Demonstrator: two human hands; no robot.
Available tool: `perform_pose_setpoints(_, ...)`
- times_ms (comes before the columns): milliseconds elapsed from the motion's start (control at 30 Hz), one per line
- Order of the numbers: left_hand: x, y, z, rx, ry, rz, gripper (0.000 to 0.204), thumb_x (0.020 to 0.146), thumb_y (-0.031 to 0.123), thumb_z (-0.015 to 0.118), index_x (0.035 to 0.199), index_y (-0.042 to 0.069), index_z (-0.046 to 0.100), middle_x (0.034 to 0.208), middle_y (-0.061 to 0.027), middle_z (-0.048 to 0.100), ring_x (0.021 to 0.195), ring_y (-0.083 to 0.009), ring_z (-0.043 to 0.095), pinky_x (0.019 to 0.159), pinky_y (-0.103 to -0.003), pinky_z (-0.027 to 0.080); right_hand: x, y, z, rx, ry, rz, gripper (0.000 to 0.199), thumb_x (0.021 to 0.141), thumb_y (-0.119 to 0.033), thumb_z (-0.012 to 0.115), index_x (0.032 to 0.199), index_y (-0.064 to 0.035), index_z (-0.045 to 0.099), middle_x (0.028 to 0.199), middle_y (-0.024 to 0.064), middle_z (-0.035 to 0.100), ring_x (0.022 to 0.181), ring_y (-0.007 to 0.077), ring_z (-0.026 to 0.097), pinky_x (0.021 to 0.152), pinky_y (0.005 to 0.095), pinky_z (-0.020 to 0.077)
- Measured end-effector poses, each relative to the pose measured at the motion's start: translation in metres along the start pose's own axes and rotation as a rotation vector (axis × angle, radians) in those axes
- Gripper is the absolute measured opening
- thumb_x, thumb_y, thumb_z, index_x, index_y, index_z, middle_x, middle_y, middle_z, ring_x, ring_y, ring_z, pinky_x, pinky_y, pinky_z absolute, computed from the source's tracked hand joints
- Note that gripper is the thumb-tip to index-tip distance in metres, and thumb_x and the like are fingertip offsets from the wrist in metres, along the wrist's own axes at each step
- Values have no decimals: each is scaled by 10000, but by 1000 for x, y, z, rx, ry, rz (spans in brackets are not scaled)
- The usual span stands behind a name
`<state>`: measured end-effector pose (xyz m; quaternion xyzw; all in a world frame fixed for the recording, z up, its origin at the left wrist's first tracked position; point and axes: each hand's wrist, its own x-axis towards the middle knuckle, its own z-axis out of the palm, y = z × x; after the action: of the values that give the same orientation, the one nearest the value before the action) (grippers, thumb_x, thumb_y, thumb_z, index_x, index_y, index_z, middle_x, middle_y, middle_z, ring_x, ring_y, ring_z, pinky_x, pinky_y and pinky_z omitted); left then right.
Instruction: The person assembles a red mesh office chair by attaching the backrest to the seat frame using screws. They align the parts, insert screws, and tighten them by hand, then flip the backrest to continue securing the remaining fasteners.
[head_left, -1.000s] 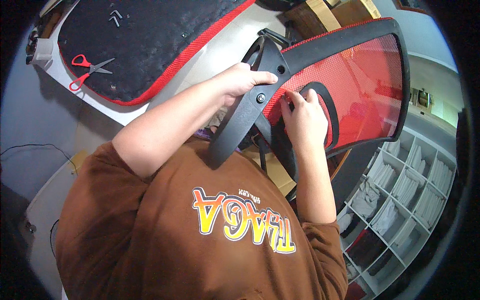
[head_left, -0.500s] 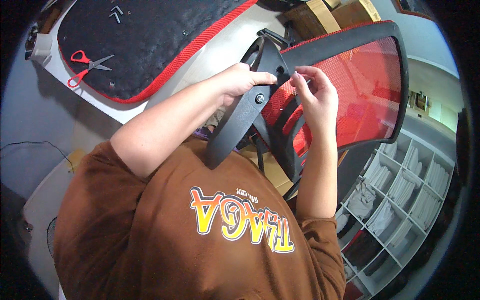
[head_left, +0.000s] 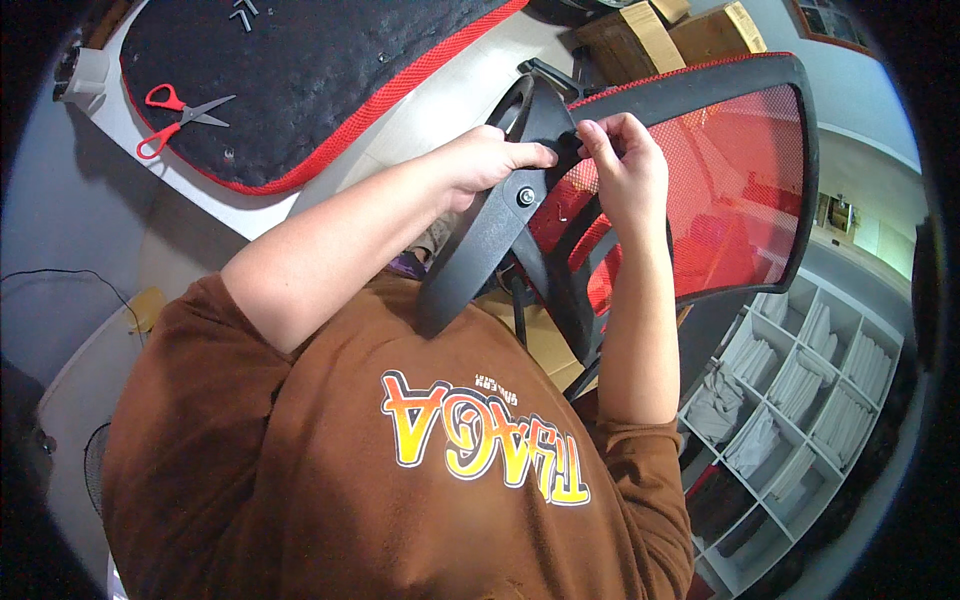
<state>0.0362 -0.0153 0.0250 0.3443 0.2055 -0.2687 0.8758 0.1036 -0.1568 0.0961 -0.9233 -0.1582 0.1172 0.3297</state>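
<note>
My left hand (head_left: 487,167) is wrapped round a black plastic armrest (head_left: 462,262), its thumb lying along the flat mounting part. A bolt (head_left: 526,196) sits in the armrest just below that thumb. My right hand (head_left: 632,172) is closed in a pinch beside the mounting part's upper end, fingertips close to where a hole is. Whatever is between those fingertips is too small and hidden to name. Behind both hands leans a chair backrest (head_left: 735,190) of red mesh in a black frame.
On the white table (head_left: 410,125) at upper left lies a black seat cushion (head_left: 290,90) with red edging. It carries open red-handled scissors (head_left: 185,118) and hex keys (head_left: 243,14). Cardboard boxes (head_left: 640,45) stand at the back; a white cubby shelf (head_left: 800,400) holds folded cloth at right.
My right hand has moved slightly left, bringing its fingertips up against the armrest's mounting part near the hole. My left hand keeps its grip. The whole view has shifted a little.
</note>
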Motion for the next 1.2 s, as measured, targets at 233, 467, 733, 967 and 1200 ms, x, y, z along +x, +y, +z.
perform_pose_setpoints(233,1,-1,0,19,-20,3,176,812,163,636,912,22,608,700,-37,602,530,-110,570,480,-266,489,2,-6,1,13,-6,7,274,799,-266,690,824,-7,605,666,92,618,606,156,590,593,282,467)
perform_pose_setpoints(467,7,-4,0,34,-30,-13,201,833,154,598,988,26,583,730,-35,601,550,-106,574,500,-250,494,0,-14,3,-377,-11,-158,343,711,-365,731,816,-60,612,714,121,640,659,291,631,574,347,480)
perform_pose_setpoints(733,8,-4,0,68,-52,-21,213,825,176,624,967,24,577,718,-41,600,542,-113,575,486,-267,496,-3,-6,5,-373,67,-221,343,727,-360,718,803,-49,594,694,127,615,646,293,612,583,360,470)
perform_pose_setpoints(967,8,-5,1,48,-57,-21,214,818,193,646,938,27,582,710,-37,596,534,-114,569,479,-265,486,1,-2,5,-354,79,-232,335,750,-350,699,795,-42,576,719,126,615,672,301,607,590,362,468)
perform_pose_setpoints(1200,7,-5,1,57,-37,-19,202,807,181,654,914,18,597,707,-44,605,539,-122,573,491,-274,485,-1,-2,7,-395,71,-205,336,761,-359,685,797,-47,566,724,122,609,689,297,608,593,368,467)
